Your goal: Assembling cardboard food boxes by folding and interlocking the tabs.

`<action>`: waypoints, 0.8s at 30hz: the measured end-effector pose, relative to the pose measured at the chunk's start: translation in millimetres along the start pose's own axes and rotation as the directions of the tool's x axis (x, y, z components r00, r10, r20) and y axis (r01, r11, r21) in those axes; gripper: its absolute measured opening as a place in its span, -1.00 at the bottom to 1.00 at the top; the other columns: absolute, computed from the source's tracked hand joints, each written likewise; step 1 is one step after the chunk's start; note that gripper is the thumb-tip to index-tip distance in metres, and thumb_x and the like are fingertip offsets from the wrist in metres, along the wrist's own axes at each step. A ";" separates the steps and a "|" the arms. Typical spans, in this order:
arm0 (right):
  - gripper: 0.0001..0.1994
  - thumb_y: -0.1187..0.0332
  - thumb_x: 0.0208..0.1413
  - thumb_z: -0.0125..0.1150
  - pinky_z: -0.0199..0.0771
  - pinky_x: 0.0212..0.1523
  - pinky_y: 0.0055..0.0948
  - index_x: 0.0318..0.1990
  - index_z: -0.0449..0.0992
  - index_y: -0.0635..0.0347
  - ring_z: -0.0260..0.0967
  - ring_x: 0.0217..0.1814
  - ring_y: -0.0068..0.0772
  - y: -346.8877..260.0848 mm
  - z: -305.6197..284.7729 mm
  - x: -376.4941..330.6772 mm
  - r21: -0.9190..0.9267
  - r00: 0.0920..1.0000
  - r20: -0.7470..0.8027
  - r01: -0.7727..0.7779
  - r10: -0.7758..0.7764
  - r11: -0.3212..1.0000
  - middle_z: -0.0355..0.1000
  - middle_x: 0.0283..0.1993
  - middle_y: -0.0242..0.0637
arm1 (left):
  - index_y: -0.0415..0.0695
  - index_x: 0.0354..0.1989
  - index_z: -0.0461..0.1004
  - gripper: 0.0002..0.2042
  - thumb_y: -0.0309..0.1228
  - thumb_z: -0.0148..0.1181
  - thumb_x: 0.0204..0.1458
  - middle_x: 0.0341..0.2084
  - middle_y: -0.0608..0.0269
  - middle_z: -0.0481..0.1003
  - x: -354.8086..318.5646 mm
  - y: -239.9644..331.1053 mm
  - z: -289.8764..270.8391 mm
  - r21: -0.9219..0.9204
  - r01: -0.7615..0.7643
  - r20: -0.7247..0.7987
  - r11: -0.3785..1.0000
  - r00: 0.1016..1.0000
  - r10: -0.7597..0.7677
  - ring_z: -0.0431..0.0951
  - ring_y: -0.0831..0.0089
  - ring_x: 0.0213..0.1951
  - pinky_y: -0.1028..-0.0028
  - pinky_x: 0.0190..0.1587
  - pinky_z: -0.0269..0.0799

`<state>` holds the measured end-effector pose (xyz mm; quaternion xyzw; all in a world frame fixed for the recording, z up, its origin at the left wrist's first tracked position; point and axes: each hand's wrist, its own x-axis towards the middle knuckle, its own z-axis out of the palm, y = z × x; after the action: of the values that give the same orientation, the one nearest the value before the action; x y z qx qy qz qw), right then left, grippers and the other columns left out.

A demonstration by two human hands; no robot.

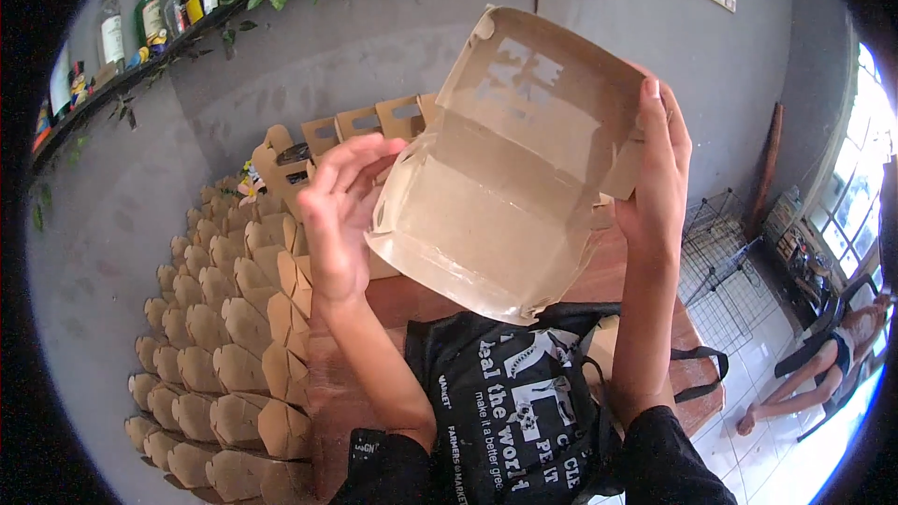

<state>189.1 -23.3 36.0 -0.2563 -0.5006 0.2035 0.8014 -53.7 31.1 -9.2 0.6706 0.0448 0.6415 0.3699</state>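
A brown cardboard food box (491,210) is held up unfolded in front of me, its inside facing me. Its lid (552,84) has cut-out shapes and stands at the upper end. My right hand (655,164) grips the box's right side, fingers over the lid's edge. My left hand (341,210) is at the box's left side, fingers bent and apart, its fingertips beside the corner near the fold. Whether they press on the card is hard to see, and the left thumb is partly hidden.
Stacked brown boxes (215,327) fill the left side of the wooden table (374,421). Cardboard carriers with handle holes (360,122) stand behind. A black printed bag (505,402) lies close to me. A bottle shelf (206,23) runs along the wall; a person (823,365) sits at right.
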 end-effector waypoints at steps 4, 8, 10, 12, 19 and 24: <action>-0.65 0.16 0.26 -0.06 0.39 -0.11 -0.53 -0.03 0.43 0.26 0.33 -0.10 -0.55 -3.5 1.5 -0.2 0.125 0.983 -0.174 0.073 -0.051 0.989 0.41 -0.12 -0.33 | -0.21 0.31 -0.08 -0.11 0.30 -0.17 0.00 0.25 -0.04 0.06 5.6 -6.7 12.7 0.002 -0.144 0.020 0.990 0.989 0.144 0.11 0.17 0.27 0.20 0.28 0.00; -0.63 0.16 0.25 -0.05 0.40 -0.09 -0.51 0.02 0.38 0.29 0.34 -0.09 -0.53 -6.3 6.2 -3.9 0.257 0.951 -0.309 0.098 -0.014 0.961 0.40 -0.10 -0.30 | -0.32 0.25 -0.01 0.06 0.32 0.17 -0.24 0.18 -0.04 0.14 -10.1 -45.2 -1.6 -0.140 0.069 -0.201 0.988 0.975 -0.096 0.23 0.13 0.18 0.22 0.21 0.14; -0.62 0.15 0.25 -0.05 0.40 -0.09 -0.52 0.03 0.37 0.28 0.34 -0.09 -0.53 -3.9 15.3 -7.7 0.288 0.966 -0.259 0.091 -0.014 0.953 0.39 -0.10 -0.30 | -0.33 0.25 -0.03 0.08 0.25 0.28 -0.28 0.17 0.02 0.16 -22.0 -60.6 -41.1 -0.366 0.137 0.336 0.921 0.942 -0.007 0.20 0.22 0.19 0.27 0.21 0.13; -0.65 0.19 0.25 -0.04 0.37 -0.11 -0.58 0.01 0.38 0.29 0.33 -0.11 -0.58 -0.2 11.2 -8.9 0.253 0.966 -0.246 0.138 -0.074 0.958 0.40 -0.15 -0.30 | -0.33 0.25 -0.01 0.07 0.24 0.30 -0.29 0.15 0.04 0.19 -34.7 -79.3 -17.8 -0.255 0.107 0.273 0.961 0.961 -0.035 0.21 0.27 0.18 0.29 0.19 0.14; -0.72 0.35 0.20 0.03 0.28 -0.05 -0.60 -0.03 0.41 0.35 0.30 -0.10 -0.62 -2.4 22.2 -18.6 -0.253 0.849 0.004 0.512 -0.529 0.821 0.43 -0.15 -0.26 | -0.29 0.24 0.04 -0.09 0.17 0.18 -0.12 0.10 0.14 0.26 -27.5 -46.3 22.8 -0.382 0.039 0.185 0.923 0.982 0.036 0.25 0.34 0.15 0.32 0.18 0.15; -0.70 0.44 0.09 0.12 0.33 -0.01 -0.46 -0.02 0.40 0.37 0.36 -0.04 -0.28 2.4 19.5 -16.6 -0.278 0.700 0.151 0.708 -0.698 0.650 0.39 -0.04 -0.04 | -0.23 0.28 0.00 -0.19 0.13 0.03 0.02 0.18 0.17 0.21 -19.8 -36.4 24.8 -0.655 -0.048 0.187 0.754 0.957 0.223 0.24 0.33 0.18 0.30 0.18 0.19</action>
<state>164.4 -27.1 30.2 -0.1639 -0.5985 -0.2012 0.7579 -19.8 35.8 -43.3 0.5805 -0.2749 0.5516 0.5321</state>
